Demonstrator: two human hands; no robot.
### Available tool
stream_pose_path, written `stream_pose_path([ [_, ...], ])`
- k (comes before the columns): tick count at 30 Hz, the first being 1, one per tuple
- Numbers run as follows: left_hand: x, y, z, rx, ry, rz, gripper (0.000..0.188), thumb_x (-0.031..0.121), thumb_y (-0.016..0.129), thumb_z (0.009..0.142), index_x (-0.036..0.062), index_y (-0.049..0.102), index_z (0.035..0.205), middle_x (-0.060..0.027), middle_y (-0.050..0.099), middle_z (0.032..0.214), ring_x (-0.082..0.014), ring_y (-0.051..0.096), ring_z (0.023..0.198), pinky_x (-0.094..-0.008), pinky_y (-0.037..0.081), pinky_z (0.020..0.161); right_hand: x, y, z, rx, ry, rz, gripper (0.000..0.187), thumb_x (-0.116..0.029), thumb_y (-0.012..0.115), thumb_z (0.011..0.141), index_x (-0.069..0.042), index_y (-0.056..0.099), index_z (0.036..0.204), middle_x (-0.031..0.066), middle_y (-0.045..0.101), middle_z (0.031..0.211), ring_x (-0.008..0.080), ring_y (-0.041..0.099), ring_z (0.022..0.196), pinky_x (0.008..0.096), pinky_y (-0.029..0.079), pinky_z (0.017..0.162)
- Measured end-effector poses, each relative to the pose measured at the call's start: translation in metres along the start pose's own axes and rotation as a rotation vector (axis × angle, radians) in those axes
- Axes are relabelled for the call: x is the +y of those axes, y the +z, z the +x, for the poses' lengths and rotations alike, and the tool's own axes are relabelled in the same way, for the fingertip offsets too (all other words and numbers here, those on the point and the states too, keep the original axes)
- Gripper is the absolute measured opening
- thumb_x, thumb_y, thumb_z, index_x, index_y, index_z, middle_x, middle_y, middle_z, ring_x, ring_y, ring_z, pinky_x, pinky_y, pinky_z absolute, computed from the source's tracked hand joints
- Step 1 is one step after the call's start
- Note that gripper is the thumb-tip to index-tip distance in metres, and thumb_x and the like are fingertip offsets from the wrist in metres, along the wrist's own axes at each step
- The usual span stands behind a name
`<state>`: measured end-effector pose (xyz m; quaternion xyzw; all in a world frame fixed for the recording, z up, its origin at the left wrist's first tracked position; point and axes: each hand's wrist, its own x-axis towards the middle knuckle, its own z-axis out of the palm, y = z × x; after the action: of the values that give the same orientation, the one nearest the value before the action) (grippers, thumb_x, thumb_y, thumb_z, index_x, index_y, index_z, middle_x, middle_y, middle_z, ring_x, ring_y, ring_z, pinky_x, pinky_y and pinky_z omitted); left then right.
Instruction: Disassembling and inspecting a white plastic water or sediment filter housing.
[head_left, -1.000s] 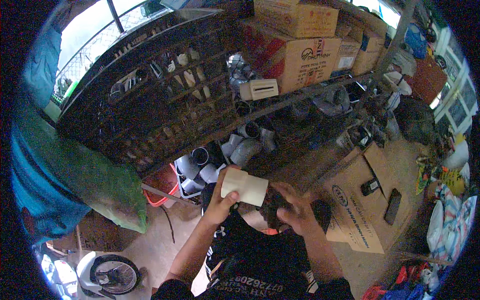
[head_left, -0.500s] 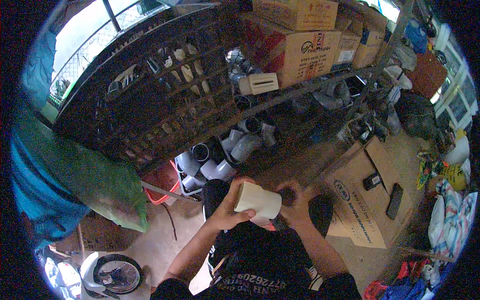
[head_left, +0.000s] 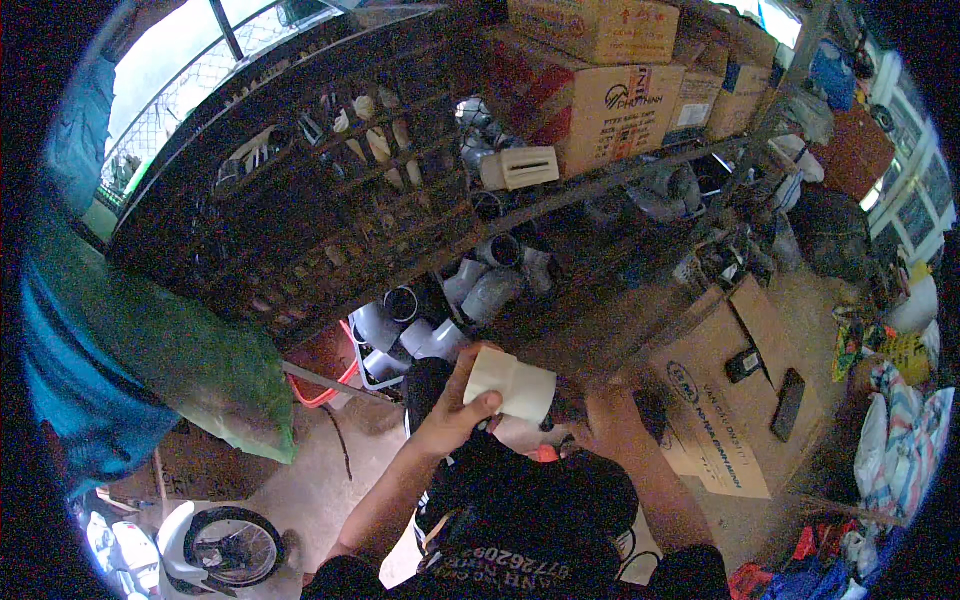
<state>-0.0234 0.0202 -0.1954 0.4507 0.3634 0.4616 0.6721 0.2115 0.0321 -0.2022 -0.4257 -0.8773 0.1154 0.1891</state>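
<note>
A cream plastic pipe fitting (head_left: 515,385), wider at one end, lies tilted in my left hand (head_left: 455,415). My left thumb presses its near side, and the other fingers pass behind it. Close to the fitting's right end is my right hand (head_left: 608,420), its fingers curled. Something dark shows between those fingers and the fitting, too dim to make out. Below the fitting, a small orange-red spot shows against my dark clothing; what it belongs to is hidden.
Grey pipe elbows (head_left: 490,295) fill a crate ahead, beside a red basket (head_left: 325,380). Behind stands a dark rack (head_left: 330,190) of small fittings. Cardboard boxes (head_left: 620,110) sit on a shelf. Flattened cardboard (head_left: 715,420) with a phone (head_left: 743,364) lies right; a wheel (head_left: 235,547) stands lower left.
The fitting and my left hand have shifted slightly up and left. My right hand has moved a little down and right, and its fingers are more curled.
</note>
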Motion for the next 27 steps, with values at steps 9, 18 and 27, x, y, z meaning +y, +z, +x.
stream_pose_path([
  [9,0.017,0.004,0.005,-0.136,0.369,0.780,0.077,0.023,0.075,0.065,0.0059,0.029,0.125,-0.0128,0.041,0.120,-0.0220,0.040,0.114,-0.0347,0.035,0.093,-0.010,0.052,-0.012,-0.122,0.852,1.704,0.044,-0.033,0.049,0.084,-0.003,0.041,0.116,0.0110,0.055,0.077,0.0184,0.052,0.052,0.0306,0.046,0.050],
  [18,0.016,-0.017,0.007,-0.170,0.169,0.238,0.096,0.037,0.076,0.060,0.0062,0.021,0.132,-0.0097,0.039,0.117,-0.0212,0.038,0.111,-0.0336,0.031,0.093,-0.013,0.004,0.000,0.235,-0.026,0.248,0.060,-0.046,0.056,0.075,-0.006,0.043,0.118,0.0179,0.049,0.111,0.0341,0.049,0.098,0.0519,0.030,0.086],
  [27,0.013,-0.003,0.008,-0.081,0.367,0.484,0.084,0.035,0.079,0.055,0.0036,0.034,0.120,-0.0096,0.044,0.111,-0.0200,0.043,0.106,-0.0330,0.036,0.089,-0.039,0.023,-0.006,0.092,0.925,1.659,0.052,-0.051,0.045,0.082,-0.009,0.046,0.113,0.0080,0.057,0.095,0.0219,0.057,0.081,0.0384,0.049,0.059],
])
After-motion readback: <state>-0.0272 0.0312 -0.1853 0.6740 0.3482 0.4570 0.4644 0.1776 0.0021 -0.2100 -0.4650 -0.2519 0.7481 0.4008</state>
